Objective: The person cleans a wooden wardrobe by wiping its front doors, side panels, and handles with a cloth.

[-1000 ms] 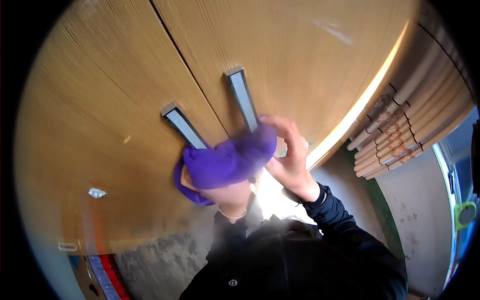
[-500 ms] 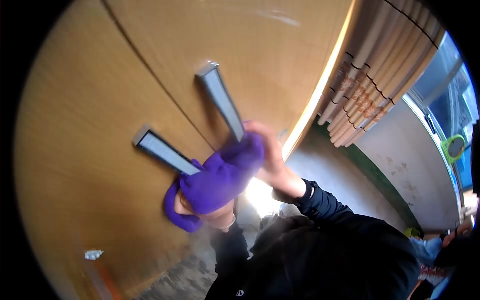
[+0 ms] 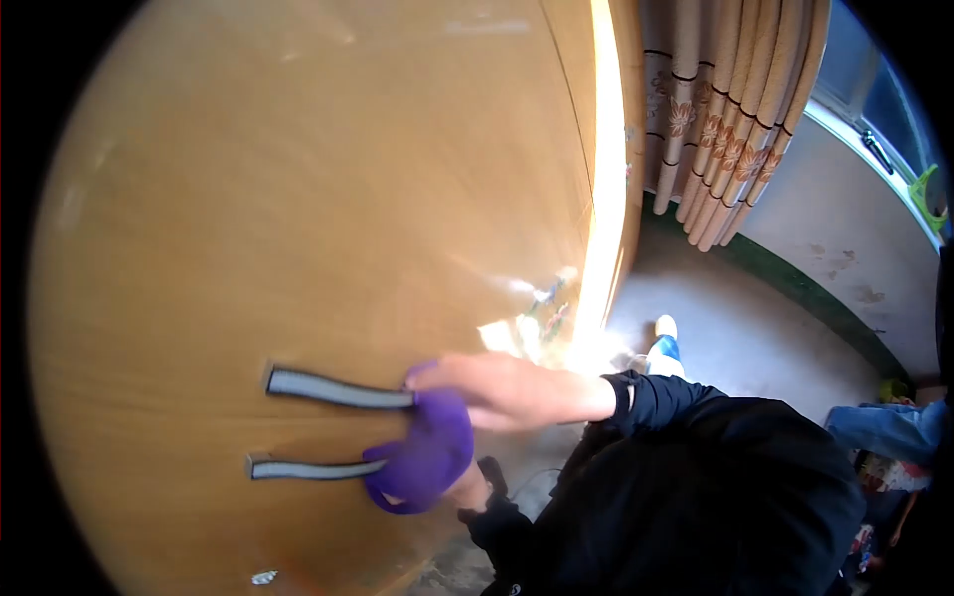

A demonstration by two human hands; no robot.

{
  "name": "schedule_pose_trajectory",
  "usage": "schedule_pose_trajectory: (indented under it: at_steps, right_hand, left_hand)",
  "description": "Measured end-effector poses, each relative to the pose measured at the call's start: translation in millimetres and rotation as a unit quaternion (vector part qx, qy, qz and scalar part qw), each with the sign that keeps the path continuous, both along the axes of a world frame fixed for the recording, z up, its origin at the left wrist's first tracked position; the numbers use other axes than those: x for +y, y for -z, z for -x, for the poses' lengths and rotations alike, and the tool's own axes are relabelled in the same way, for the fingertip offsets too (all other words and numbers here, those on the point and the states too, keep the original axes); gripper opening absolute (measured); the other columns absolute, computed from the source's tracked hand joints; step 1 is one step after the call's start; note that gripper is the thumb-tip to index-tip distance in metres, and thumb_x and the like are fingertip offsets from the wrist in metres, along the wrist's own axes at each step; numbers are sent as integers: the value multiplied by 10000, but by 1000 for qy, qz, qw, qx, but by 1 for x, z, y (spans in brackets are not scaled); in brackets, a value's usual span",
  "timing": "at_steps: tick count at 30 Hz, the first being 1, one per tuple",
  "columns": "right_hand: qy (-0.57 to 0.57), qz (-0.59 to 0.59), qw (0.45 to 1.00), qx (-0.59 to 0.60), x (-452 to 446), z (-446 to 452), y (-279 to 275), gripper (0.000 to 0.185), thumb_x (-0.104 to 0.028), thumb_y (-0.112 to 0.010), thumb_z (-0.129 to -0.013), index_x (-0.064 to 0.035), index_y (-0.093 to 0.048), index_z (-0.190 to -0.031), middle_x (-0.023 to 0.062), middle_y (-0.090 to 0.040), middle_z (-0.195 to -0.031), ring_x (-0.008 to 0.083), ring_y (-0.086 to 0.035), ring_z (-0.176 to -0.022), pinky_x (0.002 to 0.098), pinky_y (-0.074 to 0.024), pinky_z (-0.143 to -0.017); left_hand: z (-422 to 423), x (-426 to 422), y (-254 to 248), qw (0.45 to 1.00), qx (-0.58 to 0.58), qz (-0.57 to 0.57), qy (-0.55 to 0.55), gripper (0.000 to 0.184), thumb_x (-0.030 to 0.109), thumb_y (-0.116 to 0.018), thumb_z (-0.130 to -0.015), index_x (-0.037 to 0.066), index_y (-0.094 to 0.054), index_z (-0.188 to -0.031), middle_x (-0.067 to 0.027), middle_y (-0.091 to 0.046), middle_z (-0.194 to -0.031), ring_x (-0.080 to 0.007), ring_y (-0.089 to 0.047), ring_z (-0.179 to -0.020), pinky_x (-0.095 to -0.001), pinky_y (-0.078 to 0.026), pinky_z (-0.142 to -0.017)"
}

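1. Grips, then: our right hand (image 3: 505, 387) met the upper end of the purple cloth (image 3: 435, 447), but through the blur we couldn't tell whether its fingers pinched. Our left hand (image 3: 470, 489) sat mostly behind the lower end, its hold unreadable too.
2. Right there it was, that cloth, bunched across the near ends of the upper handle (image 3: 338, 387) and the lower handle (image 3: 308, 468) on the wooden panel (image 3: 298, 248) (wrapped round or merely laid over, we couldn't see).
3. Slippage looked the big danger to us: a slack hold on those slim bars could have let the cloth slide off an end.
4. Uneven pull came next! One hand tugging harder could have dragged it askew.
5. And that lower fold, we reckoned, could have snagged our left fingers.
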State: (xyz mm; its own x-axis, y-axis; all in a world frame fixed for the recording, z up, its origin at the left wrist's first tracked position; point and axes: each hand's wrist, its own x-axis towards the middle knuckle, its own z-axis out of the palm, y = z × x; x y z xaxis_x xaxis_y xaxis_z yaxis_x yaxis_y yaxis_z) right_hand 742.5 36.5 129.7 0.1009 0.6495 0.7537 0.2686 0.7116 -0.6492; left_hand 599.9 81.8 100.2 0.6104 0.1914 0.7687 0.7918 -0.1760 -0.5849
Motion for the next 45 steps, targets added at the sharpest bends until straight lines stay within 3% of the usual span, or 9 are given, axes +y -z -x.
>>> schedule_pose_trajectory:
  at_steps: [3,6,10,12,19,27,30,39,45]
  right_hand:
    - [94,-118,987,-49,4,-27,12,207,-74,-575,-786,-20,-565,-985,128,-575,-869,277,-580,-772,347,-476,-624]
    - [28,-53,998,-12,-8,-76,15,202,-57,-632,-750,2,-593,-940,127,-602,-813,284,-585,-691,336,-471,-586]
    - [-10,28,999,33,-21,-148,22,219,-85,-633,-735,-58,-610,-951,76,-599,-699,230,-587,-603,310,-471,-534]
    - [-35,25,998,50,-25,-170,23,199,-80,-630,-746,-66,-618,-944,70,-600,-661,197,-591,-558,289,-473,-517]
    - [-108,181,887,411,-22,-291,15,210,12,-521,-842,0,-498,-1051,88,-590,-842,142,-618,-737,232,-488,-617]
    - [226,14,919,323,-25,-398,43,482,-128,-560,-880,-32,-366,-1311,108,-483,-1217,172,-470,-1113,292,-343,-980]
    - [257,28,919,296,-22,-424,61,602,-146,-576,-873,-49,-261,-1377,124,-375,-1354,202,-370,-1237,326,-264,-1045]
    - [327,86,920,199,-9,-407,95,818,-477,-487,-869,-43,-73,-1425,170,-58,-1485,300,-73,-1370,437,-79,-1105]
    - [321,-3,937,139,29,-280,52,786,-402,-465,-901,-15,-17,-1418,153,7,-1487,273,-44,-1369,408,-58,-1101]
  left_hand:
    - [-8,10,49,953,-101,-32,-284,308,253,-748,-720,-14,-628,-818,-102,-636,-747,-202,-599,-680,-311,-453,-755]
    - [-38,-27,43,911,-394,85,89,496,193,-581,-880,-62,-396,-1263,-240,-395,-1293,-298,-464,-1139,-343,-335,-990]
    - [-95,-44,48,877,-456,143,47,615,121,-548,-894,-70,-196,-1360,-263,-239,-1388,-339,-360,-1226,-376,-304,-1022]
    - [-122,-45,55,751,-600,174,215,651,83,-529,-895,-80,-119,-1374,-261,-212,-1405,-354,-313,-1261,-412,-272,-1039]
    - [-227,-32,41,974,-201,98,41,654,105,-543,-870,-16,-151,-1380,-340,-215,-1354,-482,-232,-1263,-536,-189,-1041]
    - [-368,-28,42,965,-106,209,119,462,164,-549,-822,10,-439,-1243,-314,-311,-1309,-514,-281,-1206,-606,-220,-982]
    - [-401,-32,26,787,-208,454,361,445,137,-595,-770,17,-489,-1185,-274,-419,-1214,-441,-414,-1099,-501,-335,-949]
    - [-373,-27,56,893,7,377,245,325,162,-558,-784,85,-575,-1099,-37,-523,-1143,-214,-465,-1106,-373,-299,-1031]
    - [-227,-30,66,931,-20,341,131,261,211,-624,-745,150,-615,-999,5,-544,-1023,-207,-489,-1006,-387,-336,-986]
